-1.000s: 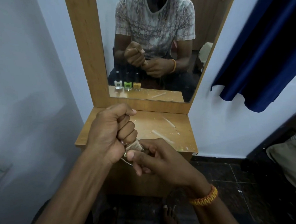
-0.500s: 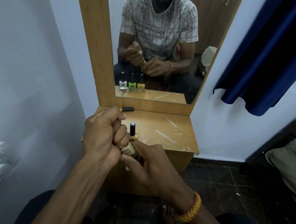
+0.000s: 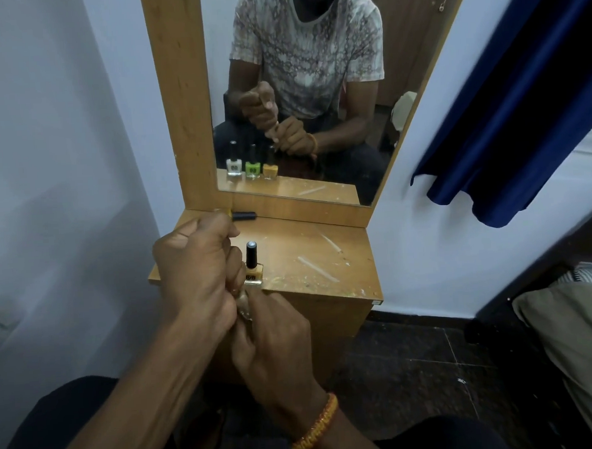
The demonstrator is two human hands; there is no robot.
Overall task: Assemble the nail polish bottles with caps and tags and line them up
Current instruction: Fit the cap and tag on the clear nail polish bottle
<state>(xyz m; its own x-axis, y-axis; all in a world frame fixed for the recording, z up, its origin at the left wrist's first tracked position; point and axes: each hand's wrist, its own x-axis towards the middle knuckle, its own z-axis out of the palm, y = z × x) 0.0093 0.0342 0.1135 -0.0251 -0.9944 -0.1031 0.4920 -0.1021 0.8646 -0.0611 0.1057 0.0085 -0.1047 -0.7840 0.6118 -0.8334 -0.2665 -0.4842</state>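
My left hand (image 3: 196,274) is curled in a fist over the top of a small beige nail polish bottle (image 3: 242,300), whose cap is hidden inside the fingers. My right hand (image 3: 271,342) grips the bottle's glass body from below, in front of the wooden table's (image 3: 323,257) near edge. A yellow nail polish bottle (image 3: 253,266) with a black cap stands upright on the table just behind my hands. A black-capped piece (image 3: 243,215) lies on its side at the mirror's base. The mirror (image 3: 297,87) reflects three capped bottles in a row: white, green and yellow.
The wooden table top carries scratches and paint flecks on its right half. A white wall is at the left, a blue curtain (image 3: 521,109) hangs at the right, and a beige cushion (image 3: 575,347) lies on the dark tiled floor at lower right.
The view tilted down and closer, bringing the yellow bottle and the lying cap into sight. My hands stayed together on the beige bottle and sank slightly toward the table's front edge.
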